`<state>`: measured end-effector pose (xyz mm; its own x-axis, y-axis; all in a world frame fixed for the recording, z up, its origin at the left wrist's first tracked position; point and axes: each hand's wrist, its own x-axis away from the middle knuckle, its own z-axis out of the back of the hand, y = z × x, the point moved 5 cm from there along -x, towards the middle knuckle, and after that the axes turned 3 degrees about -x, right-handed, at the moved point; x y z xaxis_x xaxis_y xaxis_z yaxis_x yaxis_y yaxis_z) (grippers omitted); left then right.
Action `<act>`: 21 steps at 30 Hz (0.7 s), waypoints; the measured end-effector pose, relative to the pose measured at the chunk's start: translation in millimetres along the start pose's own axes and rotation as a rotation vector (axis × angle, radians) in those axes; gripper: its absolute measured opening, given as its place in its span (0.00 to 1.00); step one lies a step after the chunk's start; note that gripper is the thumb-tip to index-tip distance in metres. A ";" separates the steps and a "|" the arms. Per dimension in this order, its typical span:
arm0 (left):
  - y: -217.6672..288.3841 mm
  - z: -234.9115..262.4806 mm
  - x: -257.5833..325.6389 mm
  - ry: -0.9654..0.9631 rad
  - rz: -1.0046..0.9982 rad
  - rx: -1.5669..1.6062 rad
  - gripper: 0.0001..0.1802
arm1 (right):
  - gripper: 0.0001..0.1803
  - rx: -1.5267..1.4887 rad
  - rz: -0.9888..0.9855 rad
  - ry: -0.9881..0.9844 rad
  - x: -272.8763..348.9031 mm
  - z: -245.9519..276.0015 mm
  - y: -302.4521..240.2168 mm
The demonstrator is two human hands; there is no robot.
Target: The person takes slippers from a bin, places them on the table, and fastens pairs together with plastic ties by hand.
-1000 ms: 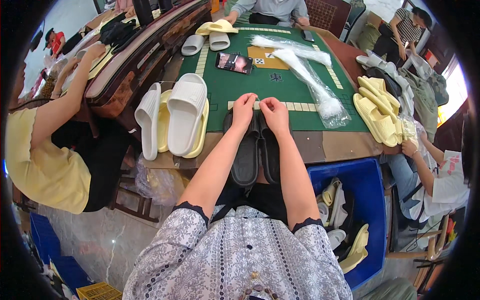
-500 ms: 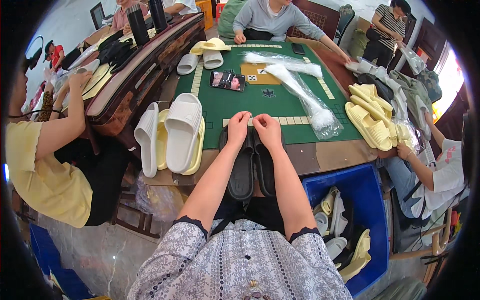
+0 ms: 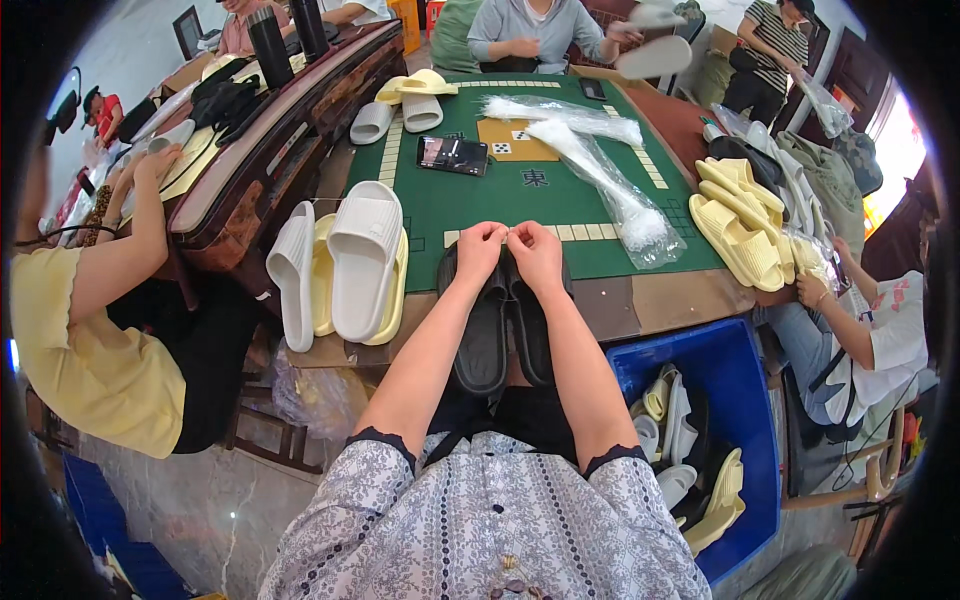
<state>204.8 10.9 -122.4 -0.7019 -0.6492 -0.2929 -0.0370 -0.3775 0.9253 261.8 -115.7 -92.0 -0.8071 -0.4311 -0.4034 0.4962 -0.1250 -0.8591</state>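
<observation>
A pair of black slippers (image 3: 482, 350) lies side by side at the near edge of the green table, soles partly hanging over it. Above their far ends my left hand (image 3: 480, 252) and my right hand (image 3: 536, 258) meet, fingertips pinched nearly together. Whatever is between the fingers is too small to make out. Just left of them, white slippers (image 3: 366, 265) rest against yellow ones (image 3: 324, 280). Beyond my right hand lies a clear bag of thin white strands (image 3: 605, 190), with a second such bag (image 3: 560, 115) behind it.
A blue bin (image 3: 745, 450) holding several slippers stands by the table's right front. Yellow slippers (image 3: 735, 225) are piled at the right edge. A phone (image 3: 452, 156) lies on the green table mat (image 3: 430, 205). Co-workers sit left, right and opposite; white-and-yellow slippers (image 3: 410, 105) sit far left.
My hands stay pinched at the black slippers, barely shifted. The person opposite has drawn back from the right side and now lifts a pale slipper, blurred by motion.
</observation>
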 end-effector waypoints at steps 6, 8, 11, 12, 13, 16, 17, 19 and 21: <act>4.2 0.5 4.8 0.042 -0.030 -0.015 0.12 | 0.08 -0.011 -0.009 0.068 1.6 2.2 -7.8; 5.2 1.2 5.6 0.058 -0.004 0.078 0.12 | 0.07 0.016 0.007 0.109 2.2 3.9 -9.2; 7.4 0.7 6.5 0.060 0.035 0.139 0.12 | 0.08 0.021 -0.028 0.108 3.0 5.8 -7.1; 7.5 1.5 5.9 0.071 0.009 0.166 0.12 | 0.08 0.017 -0.026 0.105 2.8 5.3 -8.1; 7.5 2.4 5.7 0.083 -0.018 0.193 0.13 | 0.08 0.016 -0.028 0.101 3.1 4.4 -8.7; 6.9 -0.1 4.5 0.049 -0.023 0.150 0.12 | 0.08 0.006 -0.025 0.103 1.0 4.0 -3.7; 6.9 -1.8 4.6 0.017 -0.028 0.123 0.12 | 0.08 0.006 -0.028 0.101 0.8 4.0 -2.6; 7.2 -1.5 5.7 0.023 -0.046 0.086 0.13 | 0.08 -0.008 -0.039 0.094 1.1 3.7 -0.5; 6.6 -2.0 6.1 0.029 -0.068 0.050 0.13 | 0.08 -0.004 -0.021 0.099 0.9 3.7 0.2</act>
<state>201.7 3.0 -118.5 -0.6757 -0.6425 -0.3615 -0.1196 -0.3883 0.9137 262.3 -119.4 -91.4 -0.8449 -0.3382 -0.4145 0.4781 -0.1297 -0.8687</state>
